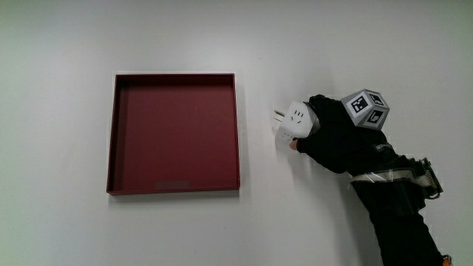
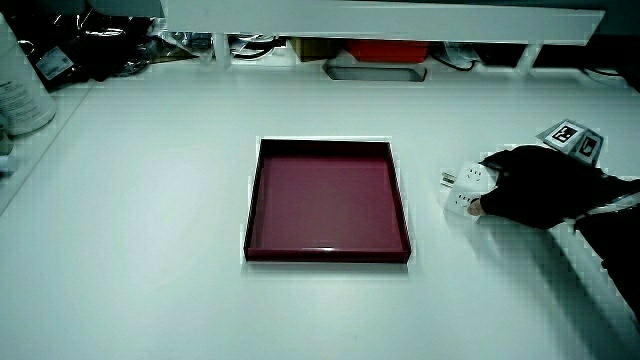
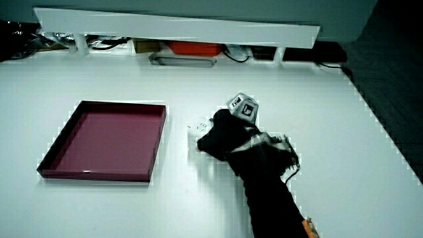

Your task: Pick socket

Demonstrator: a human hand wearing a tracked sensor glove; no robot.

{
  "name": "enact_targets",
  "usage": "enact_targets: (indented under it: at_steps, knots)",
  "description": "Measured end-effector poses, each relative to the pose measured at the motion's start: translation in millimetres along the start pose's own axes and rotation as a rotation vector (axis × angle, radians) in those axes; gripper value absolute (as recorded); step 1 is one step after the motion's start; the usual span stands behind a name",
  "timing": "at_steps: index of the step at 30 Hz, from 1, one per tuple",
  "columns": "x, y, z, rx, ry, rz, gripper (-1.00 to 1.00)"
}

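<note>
A white cube-shaped socket (image 1: 291, 123) with metal prongs sits on the white table beside the dark red tray (image 1: 117, 140). The gloved hand (image 1: 316, 130) is against the socket on the side away from the tray, with its fingers curled around it. The patterned cube (image 1: 366, 108) rides on the back of the hand. In both side views the socket (image 2: 466, 186) (image 3: 197, 126) shows partly, with the hand (image 2: 500, 194) (image 3: 213, 137) covering the rest. The socket seems to rest on the table. The tray holds nothing.
A low white partition (image 2: 380, 18) runs along the table's edge farthest from the person, with an orange box (image 2: 388, 48) and a grey tray (image 2: 375, 70) under it. A white container (image 2: 18, 90) stands at the table's edge. The forearm (image 1: 395, 214) reaches in from the person's edge.
</note>
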Motion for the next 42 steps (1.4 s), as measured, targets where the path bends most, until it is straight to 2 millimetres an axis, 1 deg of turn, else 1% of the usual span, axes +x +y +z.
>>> enact_targets:
  at_steps: [4,9,10,12,15,16,19,25,26,27,31,33,37,38,40,42]
  knots:
    - [-1,-1,1,0.034,0.018,0.013,0.29]
    - [6,2,0,0.071,0.038,0.011,0.52]
    - [2,0,2,0.076,0.031,0.021,0.57]
    - [5,1,0,0.089,0.035,0.016,0.67]
    - [2,-3,2,0.115,0.054,0.039,0.81]
    - [4,-1,1,0.126,0.042,0.046,0.86]
    - [2,-4,1,0.153,0.034,0.053,1.0]
    - [-5,-9,5,0.191,0.029,0.097,1.0]
    - [-13,-14,10,0.192,0.035,0.119,1.0]
    - [-16,-14,10,0.197,0.021,0.131,1.0]
    - [-39,-25,21,0.222,0.013,0.186,1.0]
    - [-50,-27,25,0.208,0.008,0.222,1.0]
    - [-77,-36,34,0.22,0.001,0.275,1.0]
    - [-78,-34,32,0.219,-0.008,0.289,1.0]
    - [-85,-31,28,0.104,0.112,0.314,1.0]
    - [-96,-29,27,0.088,0.117,0.347,1.0]
